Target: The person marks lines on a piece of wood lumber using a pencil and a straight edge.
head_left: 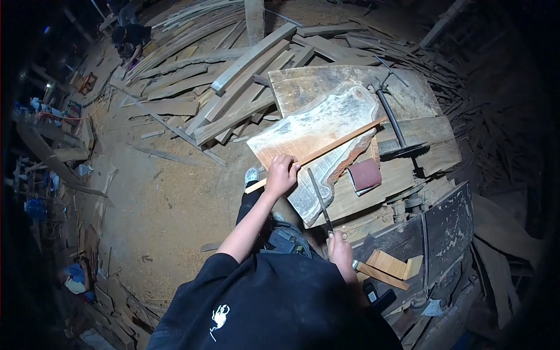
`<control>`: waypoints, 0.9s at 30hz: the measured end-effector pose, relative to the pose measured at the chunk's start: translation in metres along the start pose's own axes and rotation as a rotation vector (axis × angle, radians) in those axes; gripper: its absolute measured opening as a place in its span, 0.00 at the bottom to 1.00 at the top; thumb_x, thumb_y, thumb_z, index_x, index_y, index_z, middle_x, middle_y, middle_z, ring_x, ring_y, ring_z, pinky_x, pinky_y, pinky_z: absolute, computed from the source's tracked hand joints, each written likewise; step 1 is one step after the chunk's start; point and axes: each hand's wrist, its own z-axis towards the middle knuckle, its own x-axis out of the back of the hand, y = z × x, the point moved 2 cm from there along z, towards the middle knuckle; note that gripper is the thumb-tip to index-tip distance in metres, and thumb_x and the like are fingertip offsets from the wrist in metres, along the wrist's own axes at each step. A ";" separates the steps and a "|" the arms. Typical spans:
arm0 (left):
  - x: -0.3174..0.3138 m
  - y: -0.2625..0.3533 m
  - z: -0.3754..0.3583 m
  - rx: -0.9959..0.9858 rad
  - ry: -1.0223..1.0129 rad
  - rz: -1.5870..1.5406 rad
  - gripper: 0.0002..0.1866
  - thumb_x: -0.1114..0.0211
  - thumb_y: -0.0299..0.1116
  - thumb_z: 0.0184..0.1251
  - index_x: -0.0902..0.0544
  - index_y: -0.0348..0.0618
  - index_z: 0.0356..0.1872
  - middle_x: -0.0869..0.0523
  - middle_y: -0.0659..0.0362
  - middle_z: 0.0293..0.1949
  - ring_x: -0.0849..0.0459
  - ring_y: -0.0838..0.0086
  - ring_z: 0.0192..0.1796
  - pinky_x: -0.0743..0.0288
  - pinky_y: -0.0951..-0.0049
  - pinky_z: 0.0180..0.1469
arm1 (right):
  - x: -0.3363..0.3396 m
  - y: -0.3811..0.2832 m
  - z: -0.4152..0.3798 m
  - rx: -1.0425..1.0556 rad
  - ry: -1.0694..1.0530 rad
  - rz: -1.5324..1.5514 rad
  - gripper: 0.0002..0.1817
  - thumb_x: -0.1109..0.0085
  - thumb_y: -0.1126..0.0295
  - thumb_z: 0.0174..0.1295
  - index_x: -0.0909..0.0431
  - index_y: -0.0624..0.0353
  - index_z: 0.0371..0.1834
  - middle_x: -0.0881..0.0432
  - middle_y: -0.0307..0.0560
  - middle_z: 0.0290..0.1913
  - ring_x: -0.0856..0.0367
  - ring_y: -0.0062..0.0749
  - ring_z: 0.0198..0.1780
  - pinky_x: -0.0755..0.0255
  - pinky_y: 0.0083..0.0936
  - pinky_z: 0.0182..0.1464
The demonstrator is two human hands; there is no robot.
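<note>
My left hand (282,174) is closed over a long thin wooden strip (341,142), which lies slantwise across a live-edge wood slab (318,125). One end of the strip juts past the slab's near left edge, towards my leg. In my right hand (339,249) is a long narrow file (318,195), gripped at its handle end. Its blade points away from me over the slab's near corner, its tip just short of the strip. A folded piece of reddish sandpaper (366,175) rests right of the slab's rough bark edge.
A metal bar clamp (392,116) lies on the workbench (434,143) at the slab's far right. Small wood blocks (388,264) sit by my right wrist. Stacked planks (242,84) fill the ground beyond the bench. Sawdust covers the floor (169,204) to the left.
</note>
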 end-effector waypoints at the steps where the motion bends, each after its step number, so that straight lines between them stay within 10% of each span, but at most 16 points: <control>1: 0.000 -0.001 0.000 0.001 0.000 0.000 0.08 0.37 0.29 0.49 0.22 0.35 0.28 0.21 0.48 0.30 0.24 0.54 0.38 0.30 0.61 0.42 | 0.002 -0.005 0.001 0.017 0.023 0.057 0.12 0.58 0.62 0.65 0.33 0.61 0.36 0.24 0.64 0.21 0.24 0.61 0.26 0.34 0.52 0.27; 27: 0.001 -0.005 0.001 0.070 -0.039 -0.042 0.07 0.36 0.29 0.48 0.20 0.36 0.27 0.20 0.49 0.29 0.22 0.55 0.36 0.29 0.62 0.42 | 0.006 -0.083 0.145 0.245 0.087 0.090 0.18 0.58 0.62 0.64 0.27 0.67 0.30 0.24 0.66 0.22 0.22 0.60 0.29 0.31 0.49 0.34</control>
